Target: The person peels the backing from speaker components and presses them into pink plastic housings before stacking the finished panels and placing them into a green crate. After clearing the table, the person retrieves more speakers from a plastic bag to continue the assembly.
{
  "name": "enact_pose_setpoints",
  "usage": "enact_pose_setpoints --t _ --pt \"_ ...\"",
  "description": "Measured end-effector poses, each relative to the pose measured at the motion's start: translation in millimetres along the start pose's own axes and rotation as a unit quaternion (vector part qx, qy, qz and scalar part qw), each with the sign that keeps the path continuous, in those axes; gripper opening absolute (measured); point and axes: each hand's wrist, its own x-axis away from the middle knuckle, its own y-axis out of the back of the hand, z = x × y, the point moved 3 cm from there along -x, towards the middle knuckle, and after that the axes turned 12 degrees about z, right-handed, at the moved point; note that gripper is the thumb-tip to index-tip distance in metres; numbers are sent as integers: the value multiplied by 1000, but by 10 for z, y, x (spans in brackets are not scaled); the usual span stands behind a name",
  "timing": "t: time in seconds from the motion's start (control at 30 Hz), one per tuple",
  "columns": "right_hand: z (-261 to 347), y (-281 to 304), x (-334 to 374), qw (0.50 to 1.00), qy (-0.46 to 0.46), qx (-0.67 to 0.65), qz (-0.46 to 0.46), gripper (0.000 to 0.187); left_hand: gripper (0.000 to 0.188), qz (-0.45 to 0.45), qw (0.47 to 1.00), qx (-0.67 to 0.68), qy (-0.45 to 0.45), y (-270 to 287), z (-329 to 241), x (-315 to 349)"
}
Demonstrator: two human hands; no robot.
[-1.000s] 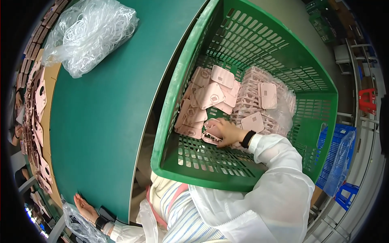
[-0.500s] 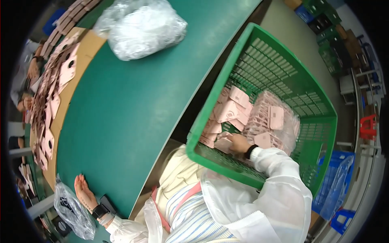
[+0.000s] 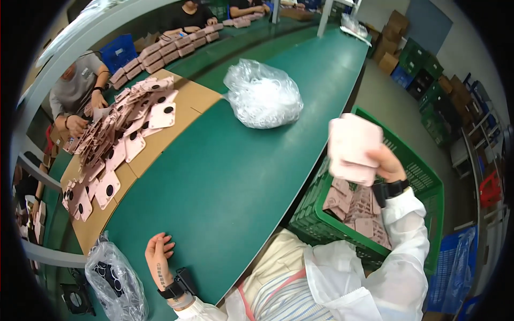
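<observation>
My right hand [image 3: 386,163] is raised above the green plastic basket [image 3: 423,184] and grips a stack of pink cards [image 3: 350,147]. More pink cards [image 3: 353,208] lie inside the basket below it. My left hand [image 3: 159,255] rests flat and empty on the green table [image 3: 225,176] near its front edge, fingers apart. Beside that hand lies a clear bag with dark rings [image 3: 115,281].
A heap of pink cards with black dots [image 3: 115,136] covers a brown cardboard sheet [image 3: 190,99] at the left. A crumpled clear plastic bag [image 3: 262,96] sits mid-table. Other people [image 3: 75,91] work across the table. Crates and boxes [image 3: 423,64] line the right wall.
My right hand has lifted out of the basket with a stack of pink cards. The view has swung up toward the table; my left hand stays put.
</observation>
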Motion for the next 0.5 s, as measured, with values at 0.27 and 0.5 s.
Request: enact_pose_setpoints --t 0.27,0.5 --pt "-1084 -1274 -1682 961 -173 43 211 52 27 6 994 109 -20 121 158 13" --pt "-553 -965 -1460 958 -176 206 96 51 30 1 994 109 -31 183 226 -108"
